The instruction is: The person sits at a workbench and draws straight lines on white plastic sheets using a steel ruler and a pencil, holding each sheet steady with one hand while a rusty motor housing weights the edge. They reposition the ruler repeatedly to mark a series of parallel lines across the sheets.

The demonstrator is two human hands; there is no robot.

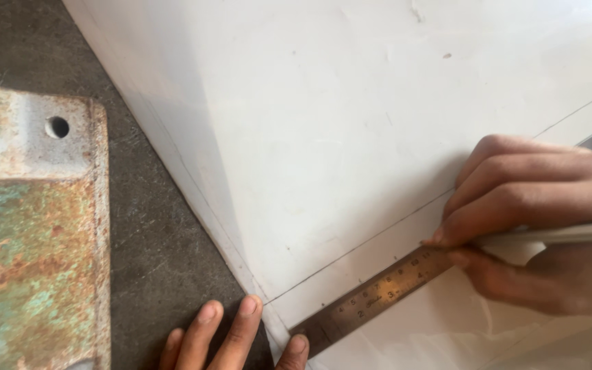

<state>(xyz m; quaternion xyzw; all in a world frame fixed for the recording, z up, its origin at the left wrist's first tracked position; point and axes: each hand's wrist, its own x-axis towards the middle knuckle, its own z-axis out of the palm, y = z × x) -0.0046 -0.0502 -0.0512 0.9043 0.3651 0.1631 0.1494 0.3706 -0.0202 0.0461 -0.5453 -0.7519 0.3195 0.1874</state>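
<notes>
A large white sheet (pixel 351 123) lies flat and fills most of the view, with a thin pencil line (pixel 364 243) drawn across it. A steel ruler (pixel 371 298) rests on the sheet just below that line, slanting up to the right. My left hand (pixel 231 336) is at the bottom edge, its fingertips pressing the ruler's near end and the sheet's corner. My right hand (pixel 536 219) comes in from the right, fingers closed on a pale pencil (pixel 570 234) whose tip meets the ruler's upper edge.
A rusty green metal plate (pixel 35 233) with a round hole (pixel 57 127) lies at the left on the dark concrete floor (pixel 159 226). The white sheet's left edge runs diagonally from top centre down to my left hand.
</notes>
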